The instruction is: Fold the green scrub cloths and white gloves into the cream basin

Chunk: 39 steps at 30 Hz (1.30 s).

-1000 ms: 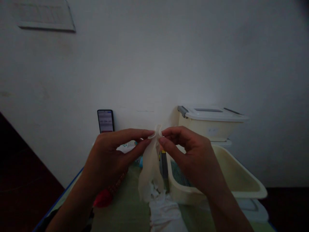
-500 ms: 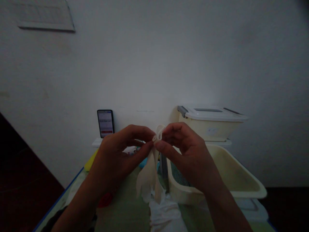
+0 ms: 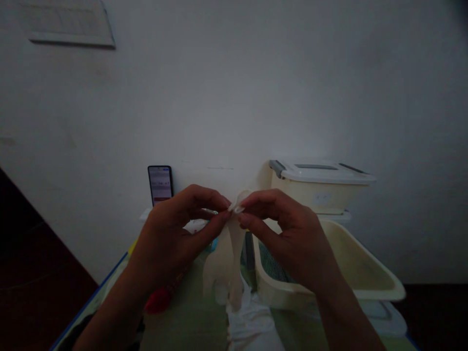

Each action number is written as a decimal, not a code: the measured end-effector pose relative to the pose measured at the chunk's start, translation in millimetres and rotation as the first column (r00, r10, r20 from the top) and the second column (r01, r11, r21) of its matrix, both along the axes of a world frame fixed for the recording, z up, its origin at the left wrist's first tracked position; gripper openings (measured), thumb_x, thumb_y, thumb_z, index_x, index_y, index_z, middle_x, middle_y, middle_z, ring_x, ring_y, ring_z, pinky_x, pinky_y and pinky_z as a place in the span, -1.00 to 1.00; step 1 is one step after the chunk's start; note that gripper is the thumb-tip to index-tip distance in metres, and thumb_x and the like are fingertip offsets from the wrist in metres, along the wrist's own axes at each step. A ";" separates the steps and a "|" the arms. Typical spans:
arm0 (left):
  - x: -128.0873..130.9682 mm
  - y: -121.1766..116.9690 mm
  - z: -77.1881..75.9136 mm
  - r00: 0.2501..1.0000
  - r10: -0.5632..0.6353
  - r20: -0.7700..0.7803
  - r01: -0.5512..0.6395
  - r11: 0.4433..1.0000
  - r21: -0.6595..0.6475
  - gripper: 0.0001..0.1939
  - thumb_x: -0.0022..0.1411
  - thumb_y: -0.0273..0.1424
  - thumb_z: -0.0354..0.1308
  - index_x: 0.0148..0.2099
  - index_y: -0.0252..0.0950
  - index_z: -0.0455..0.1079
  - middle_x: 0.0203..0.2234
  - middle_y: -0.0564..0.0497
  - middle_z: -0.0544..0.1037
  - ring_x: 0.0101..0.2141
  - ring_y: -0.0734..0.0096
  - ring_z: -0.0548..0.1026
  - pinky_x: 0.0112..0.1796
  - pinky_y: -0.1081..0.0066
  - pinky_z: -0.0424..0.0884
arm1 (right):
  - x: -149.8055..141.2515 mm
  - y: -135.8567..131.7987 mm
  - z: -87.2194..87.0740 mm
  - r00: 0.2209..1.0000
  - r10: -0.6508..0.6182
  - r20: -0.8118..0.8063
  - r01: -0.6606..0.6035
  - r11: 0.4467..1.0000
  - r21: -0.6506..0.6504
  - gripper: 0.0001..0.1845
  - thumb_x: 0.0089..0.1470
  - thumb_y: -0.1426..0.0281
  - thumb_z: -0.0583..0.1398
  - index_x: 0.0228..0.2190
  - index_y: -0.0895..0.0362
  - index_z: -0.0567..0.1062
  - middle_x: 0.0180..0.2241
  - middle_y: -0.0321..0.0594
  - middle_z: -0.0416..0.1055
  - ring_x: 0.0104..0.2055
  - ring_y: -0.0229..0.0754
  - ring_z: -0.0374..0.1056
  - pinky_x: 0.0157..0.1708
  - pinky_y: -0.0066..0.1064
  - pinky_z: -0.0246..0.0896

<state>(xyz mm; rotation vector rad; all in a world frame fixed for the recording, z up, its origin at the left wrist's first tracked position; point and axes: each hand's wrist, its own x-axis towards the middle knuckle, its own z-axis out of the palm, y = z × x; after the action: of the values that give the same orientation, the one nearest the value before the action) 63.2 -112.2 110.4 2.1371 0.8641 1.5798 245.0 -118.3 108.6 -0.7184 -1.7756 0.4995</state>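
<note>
A thin off-white disposable glove [image 3: 223,258] hangs in front of me with its fingers pointing down. My left hand [image 3: 183,219] pinches the gathered cuff from the left between thumb and index finger. From the right, my right hand [image 3: 285,229] grips the same cuff with thumb and fingertips, and a small loop of it stands up between the two hands. Below the glove lies a crumpled pile of thin white material [image 3: 252,321] on the green table surface [image 3: 190,317]; I cannot tell exactly what it is.
A cream basin [image 3: 361,258] with dark green textured material in it stands at right. Behind it is a lidded storage box [image 3: 310,192]. A phone [image 3: 160,185] leans against the wall at left. Something red [image 3: 158,302] lies beneath my left arm.
The bunched cuff has shifted slightly left and its loop has changed shape. The glove's fingers hang more spread out. Both hands stay pinched on it.
</note>
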 end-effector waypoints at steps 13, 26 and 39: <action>-0.7 -0.3 1.1 0.993 -0.080 -0.092 0.085 0.995 0.055 -0.76 0.09 -0.60 0.24 -0.19 -0.24 0.40 -0.31 0.08 0.56 -0.30 0.48 0.56 -0.27 0.54 0.59 | -0.8 -1.9 1.3 0.990 -0.115 0.083 0.101 0.983 0.154 -0.95 0.07 0.44 0.28 -0.36 0.11 0.49 -0.41 -0.39 0.52 -0.42 -0.38 0.42 -0.41 -0.57 0.31; -6.9 2.7 3.9 0.984 0.053 -0.169 -0.026 0.988 0.154 -0.80 0.14 -0.54 0.22 -0.18 -0.20 0.44 -0.35 0.11 0.61 -0.42 0.52 0.58 -0.40 0.62 0.55 | -1.5 -1.0 -4.3 0.999 -0.033 -0.016 0.032 0.999 -0.029 -0.85 0.09 0.37 0.26 -0.32 0.06 0.36 -0.42 -0.38 0.51 -0.43 -0.30 0.50 -0.54 -0.53 0.33; -15.4 5.3 5.7 0.963 0.053 -0.263 0.009 0.973 0.230 -0.83 0.18 -0.56 0.15 -0.24 -0.20 0.47 -0.34 0.04 0.62 -0.33 0.44 0.58 -0.31 0.53 0.53 | 16.8 3.6 2.1 0.990 -0.076 0.117 0.054 0.981 0.186 -0.83 0.10 0.50 0.22 -0.23 0.07 0.44 -0.15 -0.27 0.32 -0.33 -0.38 0.37 -0.39 -0.50 0.36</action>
<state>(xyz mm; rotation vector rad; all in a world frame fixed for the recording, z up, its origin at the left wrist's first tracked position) 47.8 -106.9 116.0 2.5582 0.8213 1.4849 261.8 -114.7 110.7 -0.6881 -1.8785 0.2485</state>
